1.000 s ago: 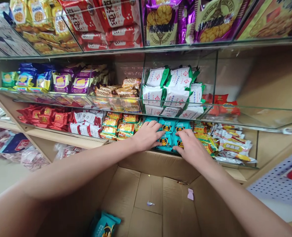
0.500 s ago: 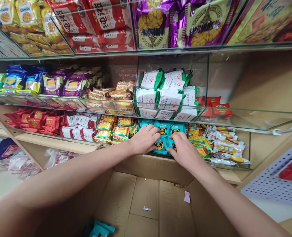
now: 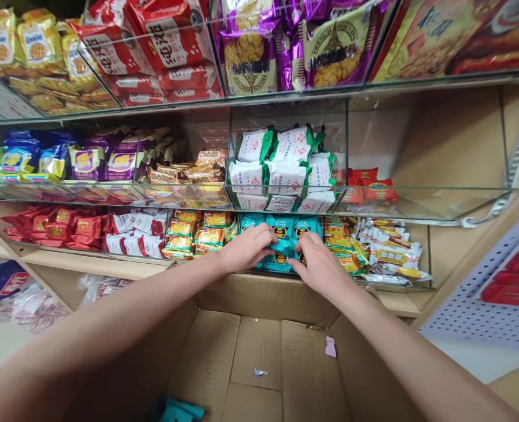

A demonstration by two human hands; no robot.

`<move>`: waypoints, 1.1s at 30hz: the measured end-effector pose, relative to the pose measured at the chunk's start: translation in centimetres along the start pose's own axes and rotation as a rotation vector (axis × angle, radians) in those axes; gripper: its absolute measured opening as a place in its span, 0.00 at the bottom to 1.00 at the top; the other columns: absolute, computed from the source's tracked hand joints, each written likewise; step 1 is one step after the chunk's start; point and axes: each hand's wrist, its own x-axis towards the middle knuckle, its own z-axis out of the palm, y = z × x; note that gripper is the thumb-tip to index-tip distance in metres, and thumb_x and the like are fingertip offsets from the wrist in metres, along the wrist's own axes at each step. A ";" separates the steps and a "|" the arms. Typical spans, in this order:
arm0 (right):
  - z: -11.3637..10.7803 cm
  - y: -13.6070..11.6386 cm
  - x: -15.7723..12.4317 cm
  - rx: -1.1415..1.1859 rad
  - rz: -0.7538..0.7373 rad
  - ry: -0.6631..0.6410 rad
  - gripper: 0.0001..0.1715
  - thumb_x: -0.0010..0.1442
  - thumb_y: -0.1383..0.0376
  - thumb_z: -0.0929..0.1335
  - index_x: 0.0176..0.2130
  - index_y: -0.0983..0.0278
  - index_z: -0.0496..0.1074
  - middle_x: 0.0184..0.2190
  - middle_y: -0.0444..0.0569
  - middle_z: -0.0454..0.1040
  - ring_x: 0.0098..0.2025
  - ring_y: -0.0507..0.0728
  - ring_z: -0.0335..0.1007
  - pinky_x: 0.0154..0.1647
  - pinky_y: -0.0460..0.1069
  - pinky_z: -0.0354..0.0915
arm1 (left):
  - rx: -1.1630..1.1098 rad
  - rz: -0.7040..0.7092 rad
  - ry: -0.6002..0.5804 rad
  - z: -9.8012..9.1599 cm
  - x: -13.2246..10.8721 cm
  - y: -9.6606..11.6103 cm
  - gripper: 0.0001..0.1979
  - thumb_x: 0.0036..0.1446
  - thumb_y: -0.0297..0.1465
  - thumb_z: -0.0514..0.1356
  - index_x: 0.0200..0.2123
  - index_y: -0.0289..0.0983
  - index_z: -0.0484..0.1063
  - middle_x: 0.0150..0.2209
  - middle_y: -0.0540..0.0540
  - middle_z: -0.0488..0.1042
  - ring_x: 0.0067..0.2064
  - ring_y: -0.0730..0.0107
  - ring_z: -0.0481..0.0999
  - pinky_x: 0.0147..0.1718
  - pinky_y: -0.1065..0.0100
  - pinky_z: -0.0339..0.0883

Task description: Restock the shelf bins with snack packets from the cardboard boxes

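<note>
Nearest, a teal packet (image 3: 178,410) lies low in an open cardboard box (image 3: 268,296), showing less than a second ago as the view shifts. Beyond the box's far wall, the left hand (image 3: 247,249) and right hand (image 3: 323,266) stay at the lower shelf, the left's fingers now more curled; the handling appears to continue in one spot. Both hands are half-curled against rows of teal packets (image 3: 280,259); whether either grips cannot be told. The rows' emblems face the wearer, lettering uppermost, long axes seemingly running up and back. White-and-green packets (image 3: 287,176) stand above.
</note>
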 end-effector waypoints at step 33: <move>1.2 0.4 1.2 0.253 0.054 0.137 0.32 0.54 0.70 0.62 0.57 0.69 0.51 0.58 0.64 0.49 0.56 0.62 0.54 0.52 0.54 0.58 | 0.680 -0.082 -0.134 -0.2 3.1 0.8 0.20 0.59 0.29 0.44 0.54 0.41 0.58 0.53 0.41 0.63 0.44 0.60 0.68 0.38 0.61 0.66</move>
